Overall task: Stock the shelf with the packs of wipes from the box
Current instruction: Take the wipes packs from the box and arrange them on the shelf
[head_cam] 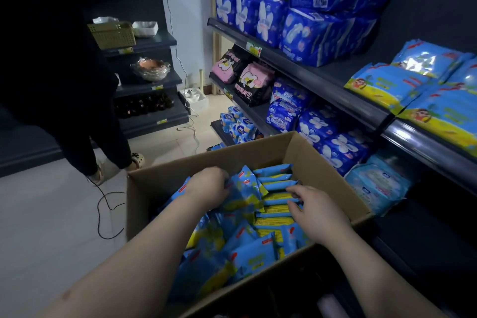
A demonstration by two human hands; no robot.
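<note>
An open cardboard box (309, 152) in front of me holds several blue and yellow packs of wipes (258, 253). Both my hands reach into it. My left hand (207, 184) grips an upright pack (246, 188) near the box's middle, its fingers curled over the pack's top edge. My right hand (317, 212) has its fingers curled round the ends of a row of packs (277, 197) stacked on edge at the box's far right. On the right, the dark shelf (366, 108) carries matching packs of wipes (413, 85) lying flat.
Blue bags of pads (309, 28) fill the shelf's upper left, with more packs on the lower levels. A person in dark clothes (77, 111) stands at left by another dark shelving unit (147, 80). A black cable (108, 212) lies looped on the pale floor.
</note>
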